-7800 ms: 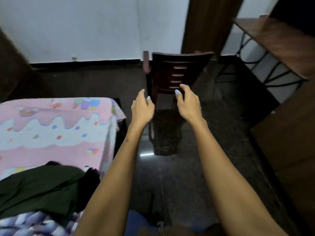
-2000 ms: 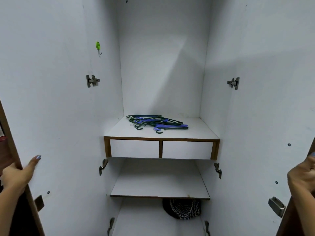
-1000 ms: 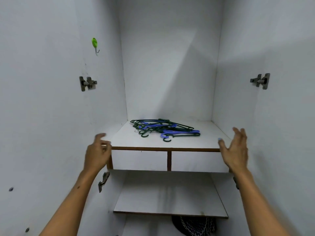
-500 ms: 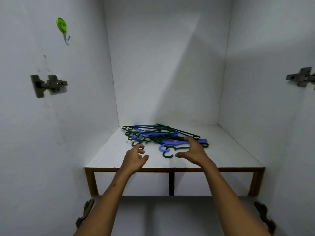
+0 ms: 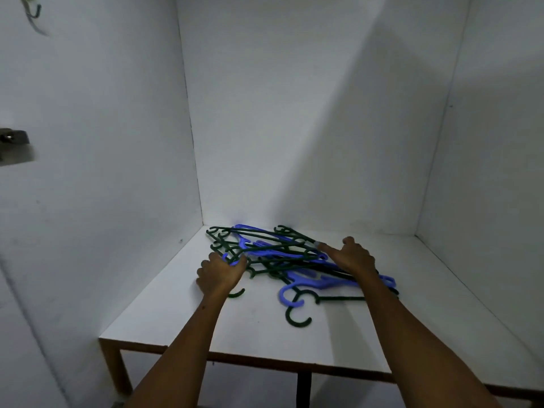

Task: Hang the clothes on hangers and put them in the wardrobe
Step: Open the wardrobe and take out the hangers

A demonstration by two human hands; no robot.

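Observation:
A tangled pile of dark green and blue plastic hangers (image 5: 276, 251) lies on the white wardrobe shelf (image 5: 176, 313), toward its back left. My left hand (image 5: 219, 275) is at the pile's left end, its fingers curled round the hook ends of the hangers there. My right hand (image 5: 353, 256) lies on top of the pile's right side, fingers stretched out to the left over the hanger bars and thumb raised. One blue hook (image 5: 287, 295) and one green hook (image 5: 297, 318) stick out toward the shelf's front. No clothes are in view.
The white wardrobe walls close in the shelf on the left, back and right. A metal door hinge (image 5: 13, 142) and a green wall hook (image 5: 29, 7) sit on the left wall. A wooden frame (image 5: 303, 384) runs under the shelf's front edge.
Both hands have moved forward onto the hanger pile. The left hand has closed on the hook ends, the right hand now lies on the bars. The view has come closer to the shelf.

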